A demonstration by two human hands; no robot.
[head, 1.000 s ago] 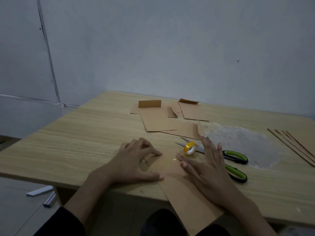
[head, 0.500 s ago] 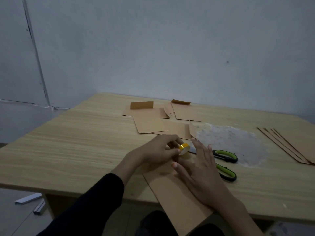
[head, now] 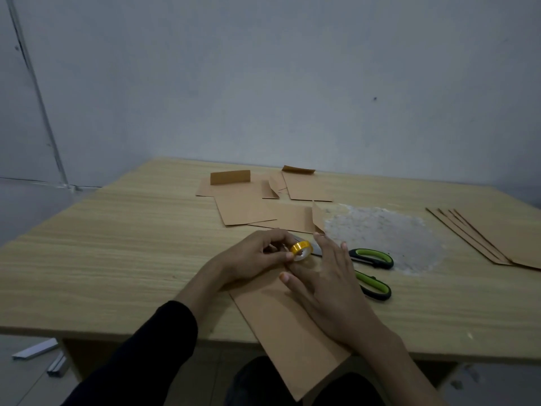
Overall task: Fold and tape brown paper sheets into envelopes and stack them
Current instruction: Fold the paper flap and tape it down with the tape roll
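Observation:
A folded brown paper sheet (head: 288, 332) lies at the table's near edge and hangs over it toward me. My right hand (head: 330, 285) rests flat on this sheet with fingers spread, holding nothing. My left hand (head: 257, 254) grips a small yellow tape roll (head: 301, 249) just above the sheet's far end. Several folded brown envelopes (head: 251, 206) lie spread out further back at the middle of the table. A fanned stack of brown sheets (head: 494, 238) sits at the right.
Green-handled scissors (head: 371, 271) lie on the wooden table (head: 117, 253) just right of my right hand, blades pointing left under the tape. A pale grey patch (head: 386, 230) marks the tabletop behind them. White strips (head: 38, 350) lie on the floor at the lower left.
My left hand left the sheet's corner, reached to the tape roll and picked it up. My right hand stayed flat on the sheet. The camera shifted slightly right.

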